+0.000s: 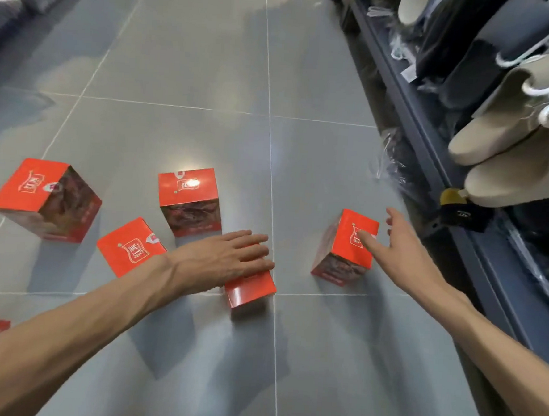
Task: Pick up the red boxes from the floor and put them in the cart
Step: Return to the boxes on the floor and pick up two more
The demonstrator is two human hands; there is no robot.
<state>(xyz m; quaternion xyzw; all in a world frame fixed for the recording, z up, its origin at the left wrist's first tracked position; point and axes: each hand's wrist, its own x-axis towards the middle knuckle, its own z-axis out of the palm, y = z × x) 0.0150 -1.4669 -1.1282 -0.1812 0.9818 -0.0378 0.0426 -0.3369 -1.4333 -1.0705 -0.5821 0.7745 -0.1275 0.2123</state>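
Head view: left hand [228,256] lies flat, fingers spread, hiding most of one red box [250,290]; right hand [399,247], open and empty, partly covers another box [348,247].

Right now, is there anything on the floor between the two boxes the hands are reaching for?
No. The head view shows bare grey floor between the left hand's box and the right hand's box.
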